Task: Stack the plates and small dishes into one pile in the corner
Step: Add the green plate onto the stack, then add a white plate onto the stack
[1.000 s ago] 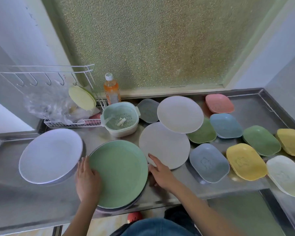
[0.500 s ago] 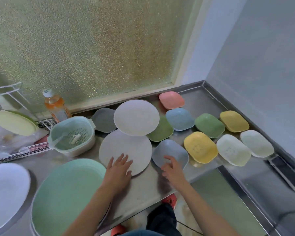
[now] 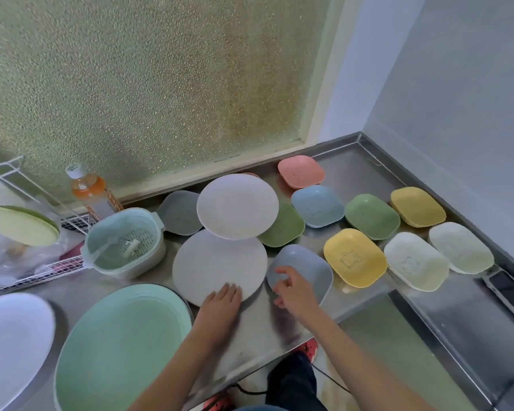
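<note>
Two hands at plate edges: left hand [image 3: 220,304] flat on white plate [image 3: 217,262], right hand [image 3: 294,292] loose over grey dish [image 3: 309,262].

Under my palms lies a brushed stainless-steel counter [image 3: 149,280] — dull grey, softly reflective, streaked. My left hand [image 3: 220,304] rests on a round off-white matt plastic plate [image 3: 217,262], faintly speckled. The small rounded-rectangular yellow plastic dish [image 3: 355,258] looks smooth with a satin sheen — a figure is embossed in its floor. Behind stands a pebbled, rough-textured frosted glass pane [image 3: 149,84], glinting.
</note>
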`<state>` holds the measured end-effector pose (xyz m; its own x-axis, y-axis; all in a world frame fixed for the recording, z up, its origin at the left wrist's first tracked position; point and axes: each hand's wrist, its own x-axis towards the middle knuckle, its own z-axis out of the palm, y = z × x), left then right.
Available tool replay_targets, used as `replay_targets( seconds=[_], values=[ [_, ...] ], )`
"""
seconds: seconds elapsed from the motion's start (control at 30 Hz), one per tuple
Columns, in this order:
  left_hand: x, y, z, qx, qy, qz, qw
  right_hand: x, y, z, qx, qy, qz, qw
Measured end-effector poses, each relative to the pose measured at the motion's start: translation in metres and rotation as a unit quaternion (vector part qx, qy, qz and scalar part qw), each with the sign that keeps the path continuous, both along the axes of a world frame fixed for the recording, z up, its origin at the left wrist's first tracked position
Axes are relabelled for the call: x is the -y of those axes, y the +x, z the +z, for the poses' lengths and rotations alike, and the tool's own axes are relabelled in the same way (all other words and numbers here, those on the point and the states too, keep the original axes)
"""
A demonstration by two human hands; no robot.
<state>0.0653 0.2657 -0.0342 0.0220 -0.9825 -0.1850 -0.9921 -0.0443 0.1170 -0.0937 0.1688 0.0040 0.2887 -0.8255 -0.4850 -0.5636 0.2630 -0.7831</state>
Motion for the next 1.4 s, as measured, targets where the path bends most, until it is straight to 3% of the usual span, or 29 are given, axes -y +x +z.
replay_targets(
  seconds=[0.13,0.3,0.53,0.67,0.83,0.9,1.0,1.03,1.13,1.17,1.2,1.3,1.4],
  values=[
    [0.003,0.002,0.021,0.024,-0.113,-0.016,0.993,0.007,0.009,0.001,0.061,0.051,-0.050,0.996],
    [0.003,0.007,0.042,0.023,-0.220,0.021,0.975,0.018,0.032,0.021,0.132,0.214,-0.085,0.964],
    [-0.001,0.027,0.065,-0.006,-0.256,0.042,0.966,0.026,0.055,0.031,0.236,0.358,-0.103,0.898],
    [-0.023,0.039,0.077,-0.071,-0.293,0.075,0.951,0.028,0.057,0.027,0.239,0.397,-0.106,0.880],
    [-0.067,0.070,0.072,-0.207,-0.333,0.167,0.905,0.007,0.055,0.030,0.231,0.450,-0.043,0.862],
    [-0.084,0.082,0.068,-0.287,-0.360,0.222,0.860,-0.003,0.059,0.030,0.226,0.455,-0.028,0.861],
    [-0.113,0.098,0.063,-0.413,-0.361,0.345,0.762,-0.021,0.073,0.029,0.209,0.427,0.013,0.880],
    [-0.122,0.101,0.064,-0.464,-0.348,0.385,0.718,-0.027,0.079,0.029,0.202,0.417,0.032,0.886],
    [-0.141,0.109,0.064,-0.579,-0.323,0.523,0.535,-0.045,0.097,0.033,0.146,0.382,0.109,0.906],
    [-0.148,0.111,0.063,-0.569,-0.319,0.556,0.515,-0.050,0.101,0.033,0.122,0.366,0.141,0.912],
    [-0.155,0.112,0.060,-0.524,-0.304,0.587,0.536,-0.055,0.105,0.033,0.103,0.348,0.173,0.916],
    [-0.182,0.113,0.041,-0.354,-0.220,0.623,0.662,-0.070,0.112,0.025,0.051,0.255,0.262,0.929],
    [-0.203,0.107,0.028,-0.284,-0.174,0.619,0.711,-0.083,0.116,0.015,0.014,0.102,0.331,0.938]
  ],
)
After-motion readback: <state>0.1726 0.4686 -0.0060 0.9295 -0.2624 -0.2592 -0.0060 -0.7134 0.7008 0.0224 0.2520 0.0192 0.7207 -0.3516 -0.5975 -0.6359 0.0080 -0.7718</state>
